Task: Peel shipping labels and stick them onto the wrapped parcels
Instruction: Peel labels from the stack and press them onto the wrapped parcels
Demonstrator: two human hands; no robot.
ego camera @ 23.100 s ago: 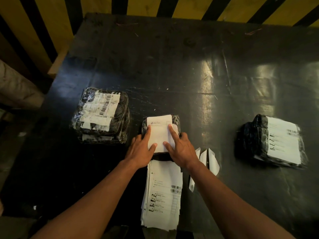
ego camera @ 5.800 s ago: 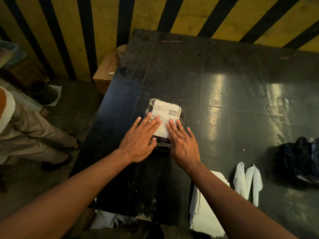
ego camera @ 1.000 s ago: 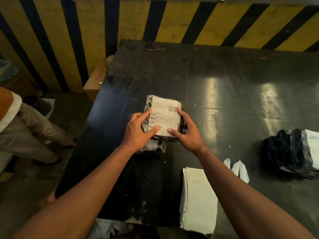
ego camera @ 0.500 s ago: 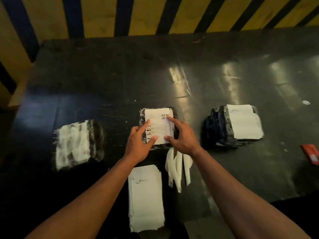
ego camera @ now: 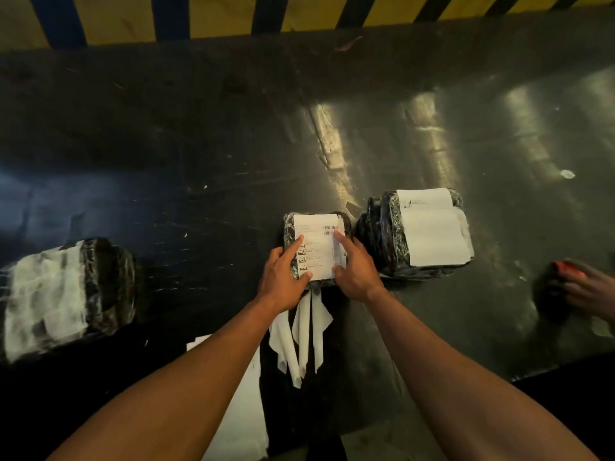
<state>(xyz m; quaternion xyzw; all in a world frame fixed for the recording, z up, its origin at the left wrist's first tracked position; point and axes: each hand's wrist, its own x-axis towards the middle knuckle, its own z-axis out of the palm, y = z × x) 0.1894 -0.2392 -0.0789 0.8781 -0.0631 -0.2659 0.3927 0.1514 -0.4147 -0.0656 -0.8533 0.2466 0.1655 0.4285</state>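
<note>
Two hands hold one small parcel (ego camera: 316, 251) in the middle of the dark table (ego camera: 199, 144); the left hand (ego camera: 283, 277) curls round its left side with the thumb on the white label (ego camera: 317, 249); the right hand (ego camera: 356, 271) grips the right side, one finger lying along the label's edge; the label is stuck on top, barcode at the far end. A second ago this parcel was held up over another spot on the table; now it sits low, just beside a bigger labelled parcel (ego camera: 419, 234) on its right; I think this one is done and is being put with the finished ones. Near the wrists lie peeled backing strips (ego camera: 303, 341); a stack of label sheets (ego camera: 243, 410) shows under the left arm, so the next label is close by. Far left sits another wrapped parcel (ego camera: 66, 294), blurry. At the right edge someone else's hand (ego camera: 585, 287) reaches in, touching something red.
</note>
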